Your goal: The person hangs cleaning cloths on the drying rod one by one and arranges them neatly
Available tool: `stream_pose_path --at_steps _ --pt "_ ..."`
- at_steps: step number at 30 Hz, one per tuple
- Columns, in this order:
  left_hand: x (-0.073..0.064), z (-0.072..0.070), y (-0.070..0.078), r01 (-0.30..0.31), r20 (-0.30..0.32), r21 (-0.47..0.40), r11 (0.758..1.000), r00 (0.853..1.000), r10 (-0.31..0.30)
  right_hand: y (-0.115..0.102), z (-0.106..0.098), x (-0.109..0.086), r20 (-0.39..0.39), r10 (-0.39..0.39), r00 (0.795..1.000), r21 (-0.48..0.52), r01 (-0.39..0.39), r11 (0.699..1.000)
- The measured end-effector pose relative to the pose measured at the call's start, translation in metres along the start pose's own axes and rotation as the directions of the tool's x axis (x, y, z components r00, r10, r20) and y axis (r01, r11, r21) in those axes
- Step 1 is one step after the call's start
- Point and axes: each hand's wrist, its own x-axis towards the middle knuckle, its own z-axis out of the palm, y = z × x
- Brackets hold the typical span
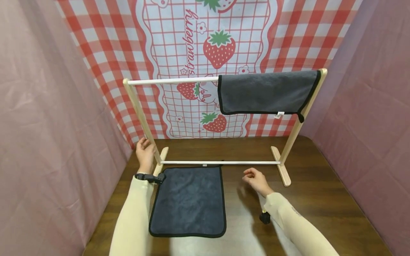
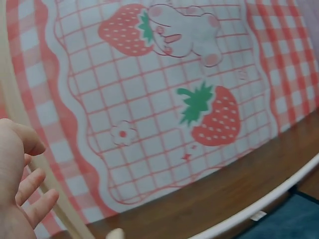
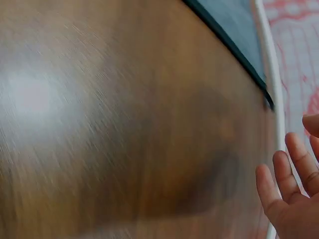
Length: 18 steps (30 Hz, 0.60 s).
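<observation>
My left hand [image 1: 145, 153] is raised beside the left post of a wooden rack [image 1: 140, 112], its fingers loosely bent and nothing between them. In the left wrist view, the fingers [image 2: 36, 191] overlap that post. Over the table, to the right of a dark grey cloth [image 1: 189, 201], my right hand [image 1: 257, 181] holds nothing, fingers relaxed and apart. This cloth lies flat with its black-edged far side by the rack's lower white bar [image 1: 243, 163]. A second grey cloth [image 1: 266, 93] hangs folded over the right part of the upper bar [image 1: 173, 81], with a white tag and black loop showing.
The rack's feet [image 1: 281, 167] stand on a brown wooden table [image 1: 323, 199]. Behind it hangs a red-checked strawberry curtain [image 1: 217, 49]. Pink cloth walls [image 1: 57, 124] close off both sides. A black wrist strap [image 1: 150, 177] circles the left wrist.
</observation>
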Motion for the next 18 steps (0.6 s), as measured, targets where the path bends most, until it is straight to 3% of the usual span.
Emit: stream_pose_path --at_steps 4,10,13,18 --pt "0.012 -0.003 0.014 -0.060 -0.033 0.037 0.998 0.998 0.061 0.002 0.027 -0.006 0.085 -0.128 0.988 -0.104 0.136 0.985" --pt "0.027 0.002 0.039 -0.130 -0.034 0.074 0.989 0.991 0.132 -0.004 0.064 -0.018 0.248 -0.291 0.924 -0.254 0.352 0.901" --pt "0.033 0.007 0.053 -0.140 -0.028 0.090 0.986 0.989 0.143 -0.010 0.080 -0.024 0.331 -0.298 0.895 -0.292 0.398 0.870" --pt "0.038 0.018 0.072 -0.153 -0.004 0.093 0.984 0.988 0.154 -0.021 0.103 -0.030 0.458 -0.243 0.855 -0.316 0.412 0.854"
